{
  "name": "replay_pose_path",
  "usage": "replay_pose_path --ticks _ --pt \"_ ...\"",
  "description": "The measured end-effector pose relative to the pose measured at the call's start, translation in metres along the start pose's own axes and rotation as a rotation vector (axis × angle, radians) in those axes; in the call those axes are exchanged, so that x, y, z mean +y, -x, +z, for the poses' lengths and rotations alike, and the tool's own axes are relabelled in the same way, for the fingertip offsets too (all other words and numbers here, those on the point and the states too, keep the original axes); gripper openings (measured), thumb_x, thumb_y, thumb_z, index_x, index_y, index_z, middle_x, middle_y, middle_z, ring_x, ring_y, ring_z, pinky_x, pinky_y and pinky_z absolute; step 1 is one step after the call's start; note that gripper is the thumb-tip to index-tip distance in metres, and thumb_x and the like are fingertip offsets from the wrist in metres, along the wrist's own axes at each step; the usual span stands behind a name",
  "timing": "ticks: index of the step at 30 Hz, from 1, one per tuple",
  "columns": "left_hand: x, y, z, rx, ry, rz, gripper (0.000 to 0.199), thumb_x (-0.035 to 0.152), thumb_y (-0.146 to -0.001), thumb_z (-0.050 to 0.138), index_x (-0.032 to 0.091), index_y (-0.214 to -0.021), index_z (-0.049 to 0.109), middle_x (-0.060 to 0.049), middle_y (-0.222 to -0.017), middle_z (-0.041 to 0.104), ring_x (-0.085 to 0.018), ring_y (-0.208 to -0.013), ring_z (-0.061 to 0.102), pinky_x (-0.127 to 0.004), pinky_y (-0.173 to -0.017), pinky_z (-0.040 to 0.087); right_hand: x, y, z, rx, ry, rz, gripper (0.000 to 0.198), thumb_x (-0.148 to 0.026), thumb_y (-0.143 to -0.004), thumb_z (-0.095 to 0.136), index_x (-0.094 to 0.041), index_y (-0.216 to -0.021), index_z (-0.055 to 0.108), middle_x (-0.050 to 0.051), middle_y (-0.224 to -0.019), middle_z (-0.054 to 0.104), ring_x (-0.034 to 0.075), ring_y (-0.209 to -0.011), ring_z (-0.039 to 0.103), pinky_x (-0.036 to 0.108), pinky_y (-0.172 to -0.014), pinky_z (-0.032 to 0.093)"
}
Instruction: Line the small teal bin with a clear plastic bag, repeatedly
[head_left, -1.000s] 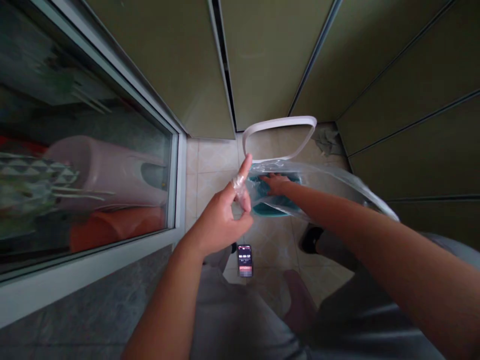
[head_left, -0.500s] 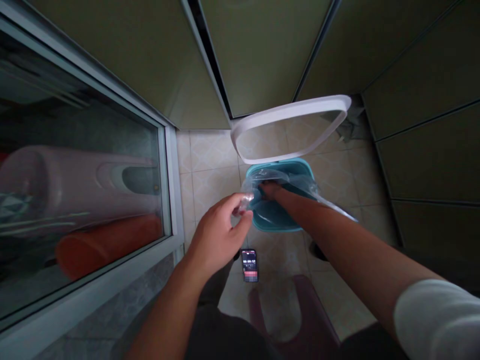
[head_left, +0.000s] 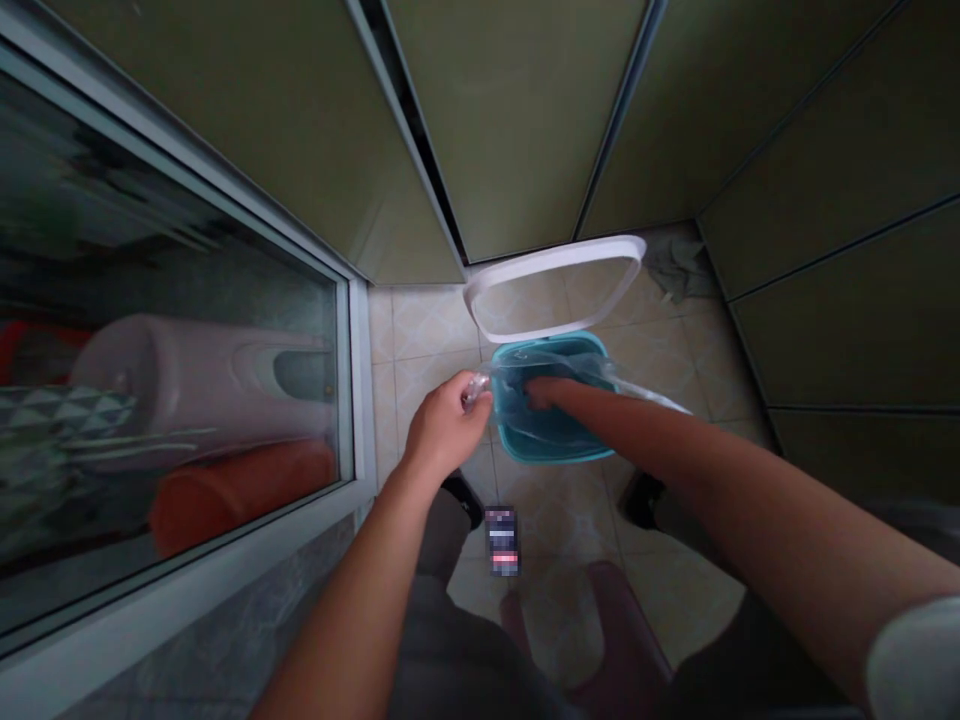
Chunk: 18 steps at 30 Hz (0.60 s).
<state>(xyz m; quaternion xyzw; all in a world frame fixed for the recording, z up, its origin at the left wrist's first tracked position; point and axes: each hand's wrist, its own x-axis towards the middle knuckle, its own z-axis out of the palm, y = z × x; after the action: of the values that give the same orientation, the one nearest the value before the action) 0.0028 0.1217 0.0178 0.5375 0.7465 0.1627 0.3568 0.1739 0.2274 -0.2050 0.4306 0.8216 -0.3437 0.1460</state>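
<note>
A blue trash bin [head_left: 555, 458] stands on the tiled floor with a clear plastic bag [head_left: 517, 425] lying loosely inside it and over its rim. At the bin's left edge my left hand [head_left: 448, 420] is closed, pinching a gathered piece of the bag between thumb and fingers. My right hand [head_left: 541, 393] reaches down inside the bin, against the bag; its fingers are dim and partly hidden. A strip of the bag stretches out to the right beyond my right forearm. Behind the bin, a white rim frame [head_left: 559, 258] stands tilted up at its back edge.
A phone [head_left: 502, 540] lies on the floor between my feet, near a dark pink stool [head_left: 622, 620]. Cabinet doors [head_left: 517, 120] close off the back and right. On the left is a glass door [head_left: 360, 380], an orange bucket [head_left: 240, 495] behind it. A grey cloth [head_left: 679, 265] lies in the far corner.
My view has shifted slightly. My left hand still pinches the bag and has moved a little left of the bin's rim. My right hand stays inside the bin.
</note>
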Motion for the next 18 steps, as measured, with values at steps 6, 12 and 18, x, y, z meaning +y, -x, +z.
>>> replay_pose_path --ticks 6,12,18 --pt "0.016 0.010 -0.010 0.157 -0.228 -0.016 0.031 0.032 -0.089 0.069 0.025 -0.118 0.063 -0.005 -0.106 0.070 -0.022 -0.095 0.064 -0.032 -0.083 0.048 -0.001 0.095 -0.081 -0.233 0.119 -0.216 0.035 -0.023 -0.087 0.066 -0.020 -0.121 0.076 0.010 -0.120 0.075 0.026 -0.104 0.070 0.034 -0.095 0.052" --pt "0.039 0.033 0.009 0.329 -0.466 0.383 0.032 0.022 -0.090 0.068 0.024 -0.121 0.064 -0.012 -0.125 0.060 -0.031 -0.122 0.051 -0.045 -0.104 0.039 0.011 0.206 -0.125 0.035 0.091 -0.121 0.036 -0.027 -0.096 0.057 -0.027 -0.130 0.071 0.006 -0.115 0.075 0.025 -0.105 0.069 0.034 -0.096 0.051" --pt "0.014 0.034 0.050 -0.102 -0.615 0.501 0.034 0.020 -0.092 0.064 0.024 -0.126 0.069 -0.010 -0.119 0.067 -0.028 -0.117 0.056 -0.044 -0.105 0.039 0.027 0.246 -0.090 0.115 0.095 -0.076 0.039 -0.023 -0.093 0.062 -0.024 -0.131 0.069 0.009 -0.133 0.069 0.025 -0.122 0.063 0.034 -0.105 0.047"
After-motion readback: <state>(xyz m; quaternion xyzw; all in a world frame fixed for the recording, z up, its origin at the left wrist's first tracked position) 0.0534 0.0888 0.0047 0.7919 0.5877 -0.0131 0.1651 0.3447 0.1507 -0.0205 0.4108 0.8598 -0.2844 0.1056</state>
